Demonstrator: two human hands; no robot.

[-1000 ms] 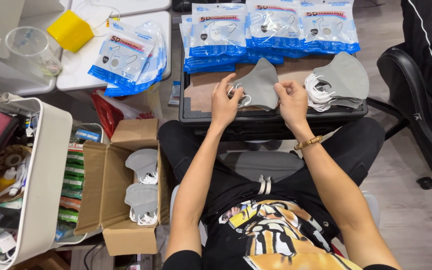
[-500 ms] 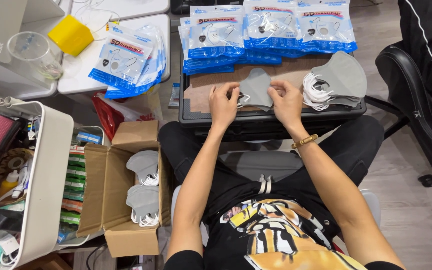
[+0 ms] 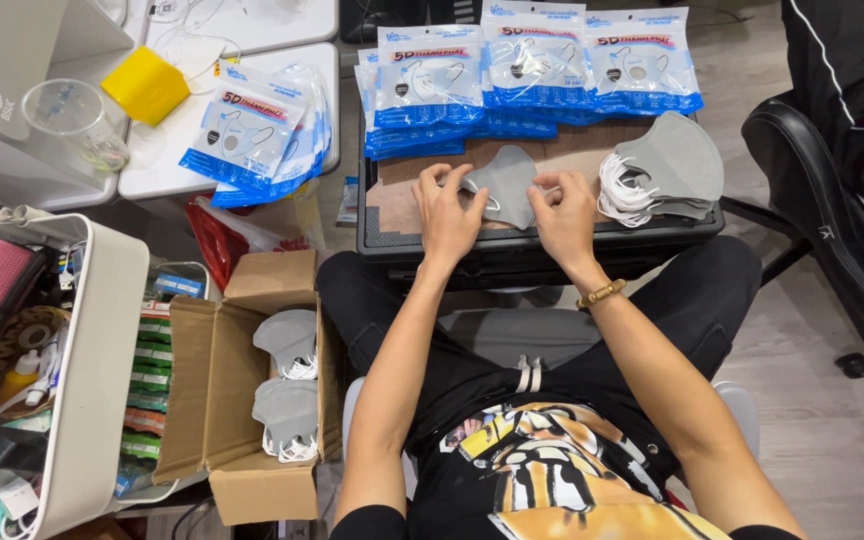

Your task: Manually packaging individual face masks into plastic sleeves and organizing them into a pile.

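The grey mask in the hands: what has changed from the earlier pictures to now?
The grey mask now lies smaller and folded between the left hand and right hand, which have drawn closer together on it. The pile of grey masks, the packets and the cardboard box stayed where they were.

Left of the grip, below it, an open cardboard box holds grey masks; a yellow pad lies far upper left; a black office chair stands right.
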